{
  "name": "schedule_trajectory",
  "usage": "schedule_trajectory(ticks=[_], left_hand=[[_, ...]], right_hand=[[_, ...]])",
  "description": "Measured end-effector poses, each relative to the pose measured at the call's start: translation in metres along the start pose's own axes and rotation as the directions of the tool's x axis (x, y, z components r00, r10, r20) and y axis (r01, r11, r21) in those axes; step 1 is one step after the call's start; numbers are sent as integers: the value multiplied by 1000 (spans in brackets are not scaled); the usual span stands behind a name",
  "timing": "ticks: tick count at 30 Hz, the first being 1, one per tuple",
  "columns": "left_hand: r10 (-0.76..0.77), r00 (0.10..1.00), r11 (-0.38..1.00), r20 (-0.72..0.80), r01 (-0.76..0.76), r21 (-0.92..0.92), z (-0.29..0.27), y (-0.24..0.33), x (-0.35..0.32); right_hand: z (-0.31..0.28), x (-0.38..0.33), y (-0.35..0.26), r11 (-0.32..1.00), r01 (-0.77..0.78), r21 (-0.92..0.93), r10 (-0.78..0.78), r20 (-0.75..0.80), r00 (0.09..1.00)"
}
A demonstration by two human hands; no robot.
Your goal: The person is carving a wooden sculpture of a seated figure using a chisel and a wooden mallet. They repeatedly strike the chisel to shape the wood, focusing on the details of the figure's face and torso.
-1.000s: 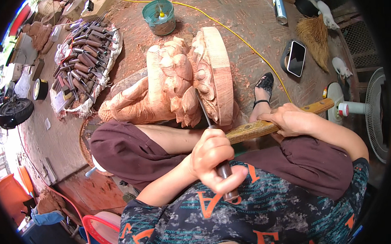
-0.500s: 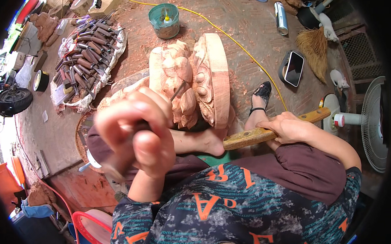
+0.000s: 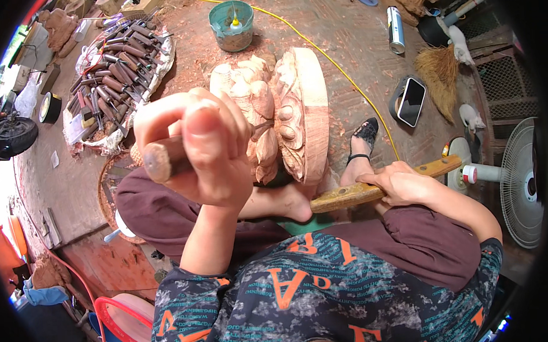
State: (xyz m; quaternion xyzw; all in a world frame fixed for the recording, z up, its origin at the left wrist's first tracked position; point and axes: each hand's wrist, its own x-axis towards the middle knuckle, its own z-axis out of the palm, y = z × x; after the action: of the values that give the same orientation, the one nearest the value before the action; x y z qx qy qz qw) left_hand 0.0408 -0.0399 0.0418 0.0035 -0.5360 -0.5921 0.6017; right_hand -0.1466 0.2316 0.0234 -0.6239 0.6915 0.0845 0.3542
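Observation:
My left hand [image 3: 194, 146] is closed round the brown wooden handle of a carving chisel [image 3: 157, 163]. Its thin metal blade points right, and the tip overlaps the gap in the wood carving [image 3: 264, 153]; whether it touches cannot be told. The pale reddish carving has rounded, petal-like shapes and a thick disc-like slab along its right side. It rests by my legs and bare foot. My right hand [image 3: 396, 185] grips a long, flat yellow-brown wooden bat [image 3: 341, 197] near its middle, lying across my right leg. Part of the carving is hidden behind my left hand.
Many brown-handled chisels [image 3: 117, 80] lie on a white sack at the left. Beyond the carving stands a green tub [image 3: 231, 37] with a small bottle. A yellow cord [image 3: 337, 66] crosses the floor. A phone [image 3: 411, 101], spray can [image 3: 396, 31], broom [image 3: 439, 75] and fan [image 3: 519, 183] are at the right.
My left hand has turned and moved slightly right and up with the chisel, so its handle end now shows. My right hand and the bat have barely moved.

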Motion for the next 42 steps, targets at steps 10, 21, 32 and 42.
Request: schedule_trajectory(ticks=[10,21,32,42], left_hand=[[-14,994,995,105,3,103,-5,3,3],[-217,964,959,-151,182,-218,-19,-6,8],[-444,895,639,-48,279,-716,-49,13,27],[38,924,995,380,-69,67,-11,36,-105]], right_hand=[[-7,5,-5,1000,15,-17,-15,12,1000],[-8,4,-3,999,-43,21,42,53,998],[-9,9,-5,997,-71,33,68,70,995],[-50,-10,-26,988,147,-37,-148,-13,989]])
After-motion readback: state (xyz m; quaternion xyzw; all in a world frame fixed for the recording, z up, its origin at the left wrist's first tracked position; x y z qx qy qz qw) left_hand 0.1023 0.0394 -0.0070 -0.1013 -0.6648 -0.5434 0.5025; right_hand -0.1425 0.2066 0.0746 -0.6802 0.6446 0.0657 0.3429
